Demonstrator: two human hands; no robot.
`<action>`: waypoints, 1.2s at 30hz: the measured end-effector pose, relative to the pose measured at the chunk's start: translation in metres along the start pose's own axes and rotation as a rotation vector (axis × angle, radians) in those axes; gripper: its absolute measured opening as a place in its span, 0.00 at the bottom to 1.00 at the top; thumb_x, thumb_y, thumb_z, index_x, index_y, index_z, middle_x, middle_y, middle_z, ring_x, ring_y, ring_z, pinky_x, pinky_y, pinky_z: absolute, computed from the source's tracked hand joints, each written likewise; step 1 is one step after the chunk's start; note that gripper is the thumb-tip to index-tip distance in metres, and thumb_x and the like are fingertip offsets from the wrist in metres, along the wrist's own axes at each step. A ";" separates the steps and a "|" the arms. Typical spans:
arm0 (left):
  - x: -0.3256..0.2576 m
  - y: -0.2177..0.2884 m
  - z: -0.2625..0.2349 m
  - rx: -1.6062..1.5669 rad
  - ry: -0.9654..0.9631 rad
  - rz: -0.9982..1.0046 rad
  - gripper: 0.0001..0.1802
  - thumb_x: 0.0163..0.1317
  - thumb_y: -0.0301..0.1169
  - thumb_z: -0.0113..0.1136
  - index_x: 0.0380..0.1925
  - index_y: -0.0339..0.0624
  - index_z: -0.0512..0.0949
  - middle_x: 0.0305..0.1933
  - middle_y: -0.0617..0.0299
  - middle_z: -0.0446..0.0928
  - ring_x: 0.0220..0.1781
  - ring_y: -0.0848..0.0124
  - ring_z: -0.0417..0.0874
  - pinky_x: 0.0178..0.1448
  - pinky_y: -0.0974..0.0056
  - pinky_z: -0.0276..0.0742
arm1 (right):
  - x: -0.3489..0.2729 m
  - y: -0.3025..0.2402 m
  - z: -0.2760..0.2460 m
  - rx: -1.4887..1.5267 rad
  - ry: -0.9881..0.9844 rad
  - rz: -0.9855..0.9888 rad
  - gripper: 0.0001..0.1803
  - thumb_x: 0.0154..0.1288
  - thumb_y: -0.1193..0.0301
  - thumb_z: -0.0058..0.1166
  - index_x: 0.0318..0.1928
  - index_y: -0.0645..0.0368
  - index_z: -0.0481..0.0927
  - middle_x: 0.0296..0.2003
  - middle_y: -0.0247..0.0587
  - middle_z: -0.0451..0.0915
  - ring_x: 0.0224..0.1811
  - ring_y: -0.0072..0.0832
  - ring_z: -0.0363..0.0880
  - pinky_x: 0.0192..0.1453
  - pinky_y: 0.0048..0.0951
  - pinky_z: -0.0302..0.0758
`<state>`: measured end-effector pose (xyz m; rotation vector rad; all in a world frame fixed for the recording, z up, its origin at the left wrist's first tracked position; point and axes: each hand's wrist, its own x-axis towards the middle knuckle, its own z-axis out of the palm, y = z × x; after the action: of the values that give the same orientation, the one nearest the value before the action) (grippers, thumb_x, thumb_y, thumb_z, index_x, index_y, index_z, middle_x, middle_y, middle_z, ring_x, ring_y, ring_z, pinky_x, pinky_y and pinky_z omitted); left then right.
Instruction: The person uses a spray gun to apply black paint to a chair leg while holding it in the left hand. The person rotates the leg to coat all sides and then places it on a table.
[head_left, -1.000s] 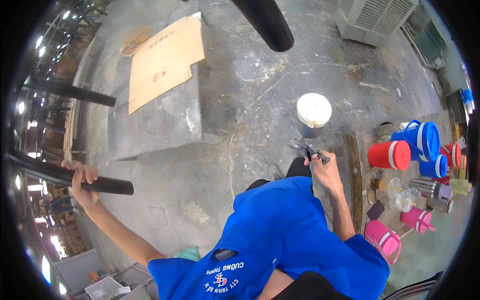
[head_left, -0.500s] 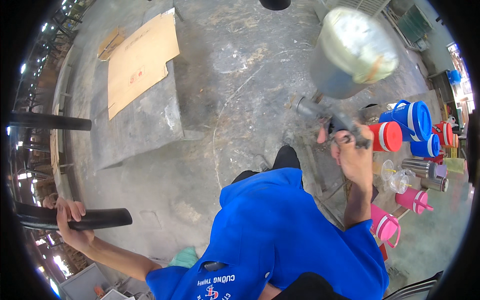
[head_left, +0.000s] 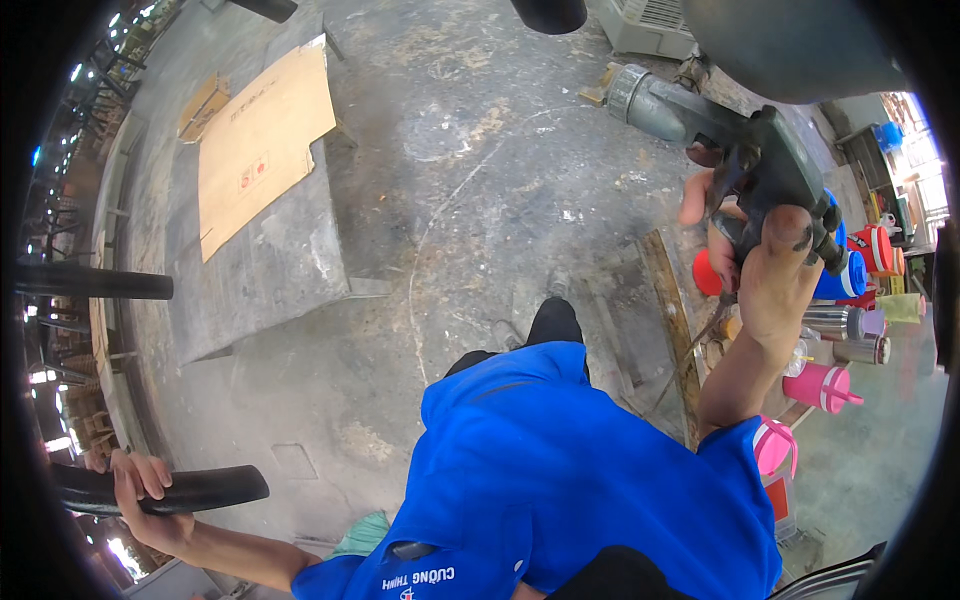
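**Spray gun raised at upper right**

At lower left, our left hand (head_left: 143,490) wraps a black tube (head_left: 165,491). At centre lies the concrete floor (head_left: 480,200). At upper right, our right hand (head_left: 765,265) grips the grey spray gun (head_left: 740,150), near coloured cups (head_left: 830,385).

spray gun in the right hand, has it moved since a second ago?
Yes. The spray gun in the right hand has come up toward the camera, from low beside the coloured cups to well above them, its cup now filling the top edge.
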<state>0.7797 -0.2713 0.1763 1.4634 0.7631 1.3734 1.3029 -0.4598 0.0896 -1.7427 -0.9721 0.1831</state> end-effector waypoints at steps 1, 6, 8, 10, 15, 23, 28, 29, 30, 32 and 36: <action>-0.001 0.001 -0.001 -0.009 -0.030 0.000 0.13 0.74 0.21 0.49 0.53 0.44 0.60 0.27 0.66 0.60 0.23 0.78 0.64 0.34 0.68 0.66 | 0.000 0.001 0.001 -0.028 0.018 -0.015 0.49 0.75 0.31 0.36 0.56 0.72 0.78 0.29 0.37 0.81 0.13 0.12 0.58 0.16 0.19 0.50; -0.003 0.002 -0.011 -0.003 -0.102 -0.015 0.10 0.75 0.21 0.49 0.51 0.44 0.63 0.28 0.67 0.58 0.24 0.78 0.62 0.36 0.67 0.65 | -0.001 0.003 -0.002 0.039 0.185 -0.001 0.49 0.73 0.30 0.39 0.55 0.72 0.78 0.27 0.34 0.77 0.12 0.11 0.57 0.16 0.18 0.50; -0.003 0.000 -0.023 0.011 -0.111 -0.014 0.10 0.75 0.22 0.49 0.51 0.43 0.62 0.28 0.67 0.58 0.25 0.78 0.63 0.36 0.68 0.65 | 0.000 0.000 -0.008 0.147 0.223 0.015 0.40 0.75 0.38 0.42 0.52 0.70 0.79 0.25 0.33 0.77 0.13 0.11 0.58 0.17 0.17 0.51; 0.000 -0.004 -0.039 0.029 -0.114 -0.006 0.11 0.75 0.22 0.49 0.53 0.42 0.62 0.28 0.67 0.58 0.25 0.78 0.63 0.36 0.68 0.65 | 0.004 0.000 -0.017 0.209 0.206 -0.019 0.32 0.79 0.46 0.44 0.51 0.67 0.82 0.26 0.34 0.79 0.14 0.11 0.60 0.18 0.17 0.53; 0.036 -0.021 -0.098 0.007 -0.156 0.038 0.18 0.71 0.20 0.52 0.56 0.45 0.63 0.28 0.68 0.62 0.24 0.77 0.65 0.32 0.68 0.66 | 0.008 0.014 -0.024 0.226 0.114 -0.013 0.40 0.80 0.39 0.39 0.56 0.68 0.80 0.31 0.35 0.81 0.15 0.10 0.59 0.17 0.17 0.52; 0.085 -0.009 -0.053 0.548 0.539 0.462 0.30 0.74 0.37 0.56 0.69 0.29 0.65 0.63 0.31 0.76 0.66 0.49 0.81 0.69 0.51 0.76 | 0.007 0.068 -0.005 0.223 -0.073 0.049 0.51 0.70 0.26 0.39 0.62 0.67 0.74 0.34 0.36 0.79 0.14 0.11 0.59 0.16 0.18 0.50; 0.111 -0.001 0.075 -0.107 -0.051 0.102 0.12 0.75 0.36 0.52 0.52 0.43 0.74 0.43 0.52 0.80 0.46 0.59 0.82 0.55 0.51 0.78 | 0.006 0.093 0.011 0.347 -0.224 0.093 0.50 0.71 0.28 0.40 0.58 0.69 0.75 0.33 0.36 0.79 0.13 0.13 0.59 0.15 0.20 0.50; 0.115 -0.009 0.090 -0.013 0.133 0.138 0.05 0.70 0.30 0.56 0.43 0.44 0.74 0.31 0.59 0.75 0.32 0.65 0.79 0.41 0.55 0.78 | 0.006 0.098 0.014 0.309 -0.230 0.069 0.48 0.71 0.28 0.41 0.57 0.69 0.76 0.32 0.36 0.79 0.13 0.13 0.59 0.15 0.20 0.50; 0.124 -0.012 0.101 0.065 0.298 0.176 0.05 0.65 0.24 0.60 0.34 0.45 0.73 0.20 0.65 0.69 0.18 0.71 0.76 0.27 0.59 0.78 | 0.004 0.103 0.017 0.314 -0.252 0.084 0.46 0.72 0.29 0.42 0.53 0.68 0.76 0.30 0.36 0.78 0.13 0.14 0.59 0.15 0.20 0.50; 0.121 -0.008 0.096 0.135 0.264 0.156 0.05 0.69 0.28 0.58 0.33 0.45 0.72 0.20 0.67 0.68 0.19 0.73 0.73 0.29 0.61 0.76 | 0.000 0.112 0.023 0.322 -0.296 0.114 0.43 0.72 0.31 0.44 0.45 0.66 0.76 0.26 0.35 0.77 0.13 0.15 0.60 0.15 0.21 0.50; 0.096 0.012 0.069 0.027 0.038 0.060 0.05 0.71 0.27 0.56 0.37 0.49 0.70 0.27 0.70 0.64 0.28 0.74 0.67 0.38 0.60 0.68 | -0.012 0.129 0.042 0.307 -0.369 0.176 0.42 0.73 0.31 0.42 0.43 0.66 0.77 0.27 0.37 0.78 0.13 0.16 0.61 0.15 0.21 0.51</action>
<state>0.8613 -0.2032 0.2296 1.4957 0.7699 1.4452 1.3380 -0.4484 -0.0412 -1.5344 -0.9892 0.7510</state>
